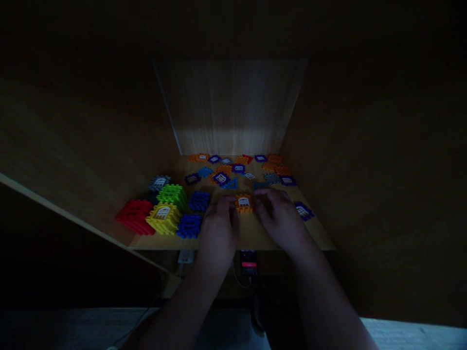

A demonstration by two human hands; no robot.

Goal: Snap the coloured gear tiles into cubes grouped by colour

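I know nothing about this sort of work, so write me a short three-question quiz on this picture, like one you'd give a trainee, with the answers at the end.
1. Pick one: what colour is the toothed piece between the left hand and the right hand?
A) green
B) orange
C) red

2. True or false: as the camera sees it, the yellow stack stands to the right of the red stack.

3. Fill the gap with "above" or "below": in the picture, the phone appears ____ the front edge of the shelf.

Key: 1. B; 2. True; 3. below
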